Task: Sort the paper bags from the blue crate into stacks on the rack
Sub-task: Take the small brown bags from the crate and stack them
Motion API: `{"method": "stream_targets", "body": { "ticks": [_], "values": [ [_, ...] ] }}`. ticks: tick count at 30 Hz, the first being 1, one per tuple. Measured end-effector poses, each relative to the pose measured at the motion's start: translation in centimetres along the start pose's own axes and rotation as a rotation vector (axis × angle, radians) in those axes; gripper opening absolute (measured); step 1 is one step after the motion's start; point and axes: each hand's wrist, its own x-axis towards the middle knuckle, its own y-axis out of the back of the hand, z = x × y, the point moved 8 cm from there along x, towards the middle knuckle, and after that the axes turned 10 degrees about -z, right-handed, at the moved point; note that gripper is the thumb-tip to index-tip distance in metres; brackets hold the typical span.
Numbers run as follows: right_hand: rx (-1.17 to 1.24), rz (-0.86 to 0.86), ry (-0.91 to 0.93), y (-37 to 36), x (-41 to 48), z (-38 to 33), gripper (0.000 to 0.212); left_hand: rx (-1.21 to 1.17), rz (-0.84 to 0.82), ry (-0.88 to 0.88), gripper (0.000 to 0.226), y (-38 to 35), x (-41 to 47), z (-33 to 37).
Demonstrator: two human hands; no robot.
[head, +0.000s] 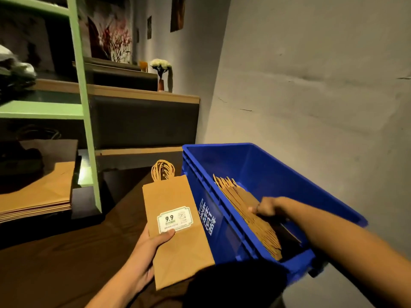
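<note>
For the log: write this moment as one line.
left hand holds labelled paper bag | right hand grips stacked bags in blue crate | rack holds bag pile

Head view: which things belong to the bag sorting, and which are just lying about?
Job:
blue crate
crate bags, gripped by right hand
labelled bag, held by left hand
bag stack
green rack

Lying about:
flower vase
wall pictures
white bundle on upper shelf
</note>
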Motion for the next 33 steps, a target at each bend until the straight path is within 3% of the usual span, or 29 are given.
{"method": "stream_targets", "body": {
  "ticks": [2, 7, 11, 14, 16, 18, 20, 26, 33],
  "values": [
    [0.053, -0.075, 0.02, -0.8, 3.3, 0.5, 0.106, 0.005, 0.001, 0.006, 0.052, 0.2, 0.4, 0.1],
    [-0.164, 0.102, 0.205, 0.2, -0.4, -3.2, 0.063, 0.0, 0.014, 0.001, 0.054, 0.4, 0.5, -0.1],
    [-0.458, 0.508, 0.269, 3.0, -2.0, -5.8, 0.065, -0.001, 0.015, -0.008, 0.049, 0.0, 0.4, 0.2],
    [-0.421, 0.703, 0.278, 5.4, -3.8, -5.1, 0.042, -0.019, 0.021, -0.006, 0.046, -0.2, 0.4, 0.4],
    [-0.277, 0.529, 0.194, 5.1, -1.8, -3.0, 0.034, -0.03, 0.018, -0.007, 0.049, -0.2, 0.3, 0.4],
    [-0.166, 0.253, 0.156, 3.3, 0.4, -1.6, 0.047, -0.033, 0.008, -0.004, 0.051, -0.3, 0.3, 0.3],
    [-0.158, 0.149, 0.16, 2.3, 1.6, -1.6, 0.048, -0.038, 0.009, -0.002, 0.051, -0.1, 0.4, 0.2],
    [-0.227, 0.389, 0.09, 4.1, -0.6, -2.5, 0.022, -0.041, -0.008, -0.02, 0.051, -0.1, 0.5, 0.0],
    [-0.164, 0.687, 0.042, 6.5, -4.1, -1.1, 0.028, -0.057, 0.0, -0.013, 0.049, -0.2, 0.5, -0.1]
  ]
}}
